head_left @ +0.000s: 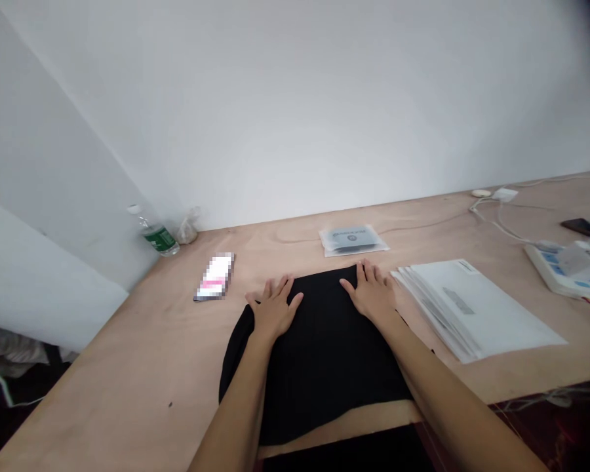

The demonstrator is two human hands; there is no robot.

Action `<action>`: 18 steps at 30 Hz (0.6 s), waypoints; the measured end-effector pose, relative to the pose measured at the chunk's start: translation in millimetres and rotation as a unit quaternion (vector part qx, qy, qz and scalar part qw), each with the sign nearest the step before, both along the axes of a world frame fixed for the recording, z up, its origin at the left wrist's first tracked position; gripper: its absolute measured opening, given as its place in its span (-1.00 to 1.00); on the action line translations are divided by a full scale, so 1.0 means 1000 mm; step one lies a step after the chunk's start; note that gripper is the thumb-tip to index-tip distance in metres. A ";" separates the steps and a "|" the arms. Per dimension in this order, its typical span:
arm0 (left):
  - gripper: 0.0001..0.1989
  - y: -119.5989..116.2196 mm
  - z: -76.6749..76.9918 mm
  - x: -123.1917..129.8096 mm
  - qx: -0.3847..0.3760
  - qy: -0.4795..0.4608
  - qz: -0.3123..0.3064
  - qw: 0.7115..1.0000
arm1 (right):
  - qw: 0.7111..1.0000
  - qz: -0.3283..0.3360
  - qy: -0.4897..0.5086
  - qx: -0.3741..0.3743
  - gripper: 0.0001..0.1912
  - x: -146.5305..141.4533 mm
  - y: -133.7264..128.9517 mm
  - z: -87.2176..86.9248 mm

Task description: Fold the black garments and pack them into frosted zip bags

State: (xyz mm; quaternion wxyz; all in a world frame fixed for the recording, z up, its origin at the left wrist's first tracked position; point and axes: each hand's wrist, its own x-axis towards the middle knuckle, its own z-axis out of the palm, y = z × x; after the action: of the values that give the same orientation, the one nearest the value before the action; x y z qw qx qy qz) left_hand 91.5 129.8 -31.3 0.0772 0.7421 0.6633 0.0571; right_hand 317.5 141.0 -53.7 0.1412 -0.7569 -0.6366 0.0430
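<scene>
A piece of black fabric lies spread on the wooden table in front of me; its kind of garment does not show. My left hand rests flat on its far left part, fingers spread. On the far right corner lies my right hand, palm down with the fingers apart. Neither hand grips anything. Both forearms reach over the fabric and cover parts of its sides. Just to the right of my right hand is a stack of white plastic bags.
A phone lies to the left, near a green-labelled bottle and a small knotted bag. Toward the wall is a clear packet with a dark item. At right are a power strip, cables and a dark phone.
</scene>
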 end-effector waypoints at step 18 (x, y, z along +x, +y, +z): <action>-0.37 -0.030 0.018 0.039 0.049 -0.016 -0.167 0.985 | 0.843 -0.052 0.531 0.069 -0.62 -0.047 0.040 0.058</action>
State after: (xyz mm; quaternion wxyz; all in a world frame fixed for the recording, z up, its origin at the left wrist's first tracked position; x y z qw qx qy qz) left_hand 130.4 99.7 -13.0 0.0599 0.8445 0.5249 0.0872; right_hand 270.1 180.8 4.0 0.5115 -0.6387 -0.4253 0.3867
